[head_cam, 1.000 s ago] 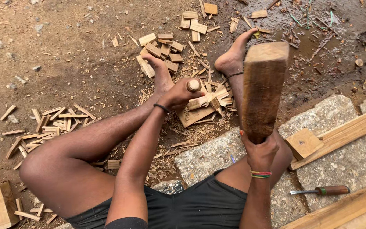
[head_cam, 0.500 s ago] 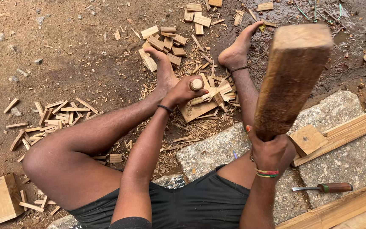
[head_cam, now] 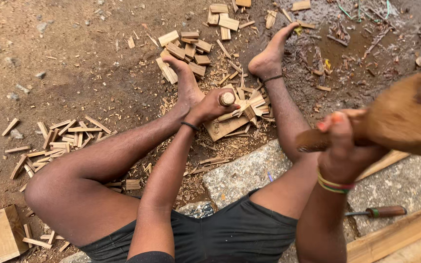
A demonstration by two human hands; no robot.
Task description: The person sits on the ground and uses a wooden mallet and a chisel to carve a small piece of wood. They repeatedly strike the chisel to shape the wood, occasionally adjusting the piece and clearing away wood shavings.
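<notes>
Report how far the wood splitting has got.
Done: split sticks lie heaped at the left, cut blocks beyond the feet. In hand: the left hand holds a chisel handle on the block; the right hand raises the mallet. Left: that block is unsplit.

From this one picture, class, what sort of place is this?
Probably an outdoor woodworking spot on bare ground: wood chips litter the dirt, the left hand holds a chisel, and the right hand holds a wooden mallet.
</notes>
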